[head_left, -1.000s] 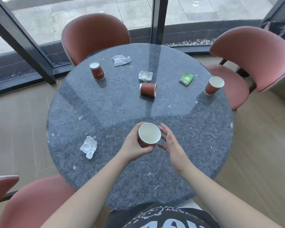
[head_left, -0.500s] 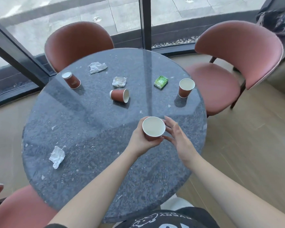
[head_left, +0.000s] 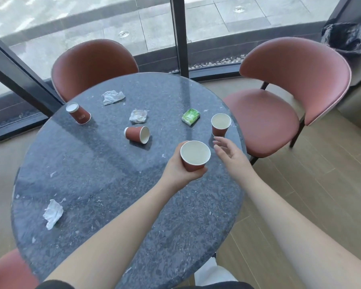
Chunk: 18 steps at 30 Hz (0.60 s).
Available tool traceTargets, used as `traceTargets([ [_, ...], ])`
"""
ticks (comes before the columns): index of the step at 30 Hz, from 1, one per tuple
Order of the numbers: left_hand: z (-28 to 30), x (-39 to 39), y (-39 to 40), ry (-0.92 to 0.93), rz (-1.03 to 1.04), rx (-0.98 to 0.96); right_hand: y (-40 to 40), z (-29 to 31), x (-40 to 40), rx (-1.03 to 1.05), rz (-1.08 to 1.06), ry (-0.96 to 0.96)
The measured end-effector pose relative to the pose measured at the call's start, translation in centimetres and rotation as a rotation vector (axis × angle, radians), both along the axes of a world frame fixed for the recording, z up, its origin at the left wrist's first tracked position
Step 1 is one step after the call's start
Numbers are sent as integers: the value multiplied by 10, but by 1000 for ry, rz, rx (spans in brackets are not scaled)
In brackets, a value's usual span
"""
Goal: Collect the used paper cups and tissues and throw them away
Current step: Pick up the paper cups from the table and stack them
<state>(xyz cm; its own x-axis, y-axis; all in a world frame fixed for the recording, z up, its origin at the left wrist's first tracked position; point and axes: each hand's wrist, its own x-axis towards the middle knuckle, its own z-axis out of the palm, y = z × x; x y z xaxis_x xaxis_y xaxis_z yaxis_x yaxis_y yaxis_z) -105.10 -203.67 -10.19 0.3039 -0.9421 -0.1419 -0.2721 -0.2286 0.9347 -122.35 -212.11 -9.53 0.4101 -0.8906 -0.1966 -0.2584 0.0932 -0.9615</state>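
Observation:
My left hand grips an empty brown paper cup upright above the round grey table. My right hand is open beside it, fingers stretched toward an upright brown cup near the table's right edge, not touching it. Another cup lies on its side mid-table. An upside-down cup stands at the far left. Crumpled tissues lie at the back, in the middle and at the near left. A green tissue packet lies by the right cup.
Red padded chairs stand at the back, right and near left. A bin with a black bag sits at the far right corner. Glass walls with dark frames run behind the table. Wooden floor lies to the right.
My left hand has carried the cup to the right and farther over the table. My right hand has left the cup's side and reached toward the upright cup at the right edge.

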Motion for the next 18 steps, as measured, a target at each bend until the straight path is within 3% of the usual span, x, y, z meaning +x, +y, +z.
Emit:
traceTargets([
  [5,-8,4,-3,6,23,13,-51,-17,3,-337,38,394],
  [13,-13,16,-8,-9,53,68,-108,-42,32,-452,175,868],
  [18,-17,21,-13,-15,59,90,-129,-56,38,-478,235,1053],
])
